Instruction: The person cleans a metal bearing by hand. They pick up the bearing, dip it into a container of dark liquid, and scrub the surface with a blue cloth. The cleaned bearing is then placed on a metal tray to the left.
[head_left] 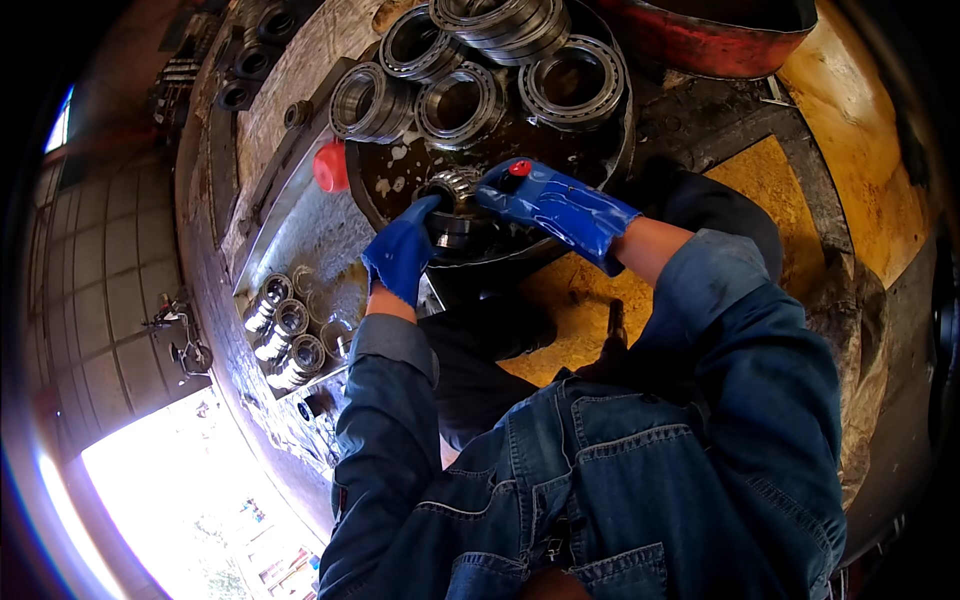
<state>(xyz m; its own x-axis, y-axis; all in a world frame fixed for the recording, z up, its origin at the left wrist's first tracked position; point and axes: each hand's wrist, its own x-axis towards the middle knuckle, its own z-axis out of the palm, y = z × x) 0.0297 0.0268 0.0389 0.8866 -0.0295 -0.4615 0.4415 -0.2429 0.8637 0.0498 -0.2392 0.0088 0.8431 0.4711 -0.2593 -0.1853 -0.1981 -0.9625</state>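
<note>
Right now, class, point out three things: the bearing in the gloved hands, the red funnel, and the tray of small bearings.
Bearing (455, 205), head view: on its roller ring between the hands.
Red funnel (331, 167), head view: on its body.
Tray (300, 225), head view: on its bare wet floor.

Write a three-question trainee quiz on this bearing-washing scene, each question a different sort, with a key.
1. True or false: both hands wear blue gloves.
2. What does the left hand press against? A) the red cap B) the roller bearing C) the red drum
3. Fill in: the small bearings lie in a metal ____.

Key:
1. True; the right hand is gloved too.
2. B, the roller bearing in the dark round basin, between both hands.
3. Tray.
</note>
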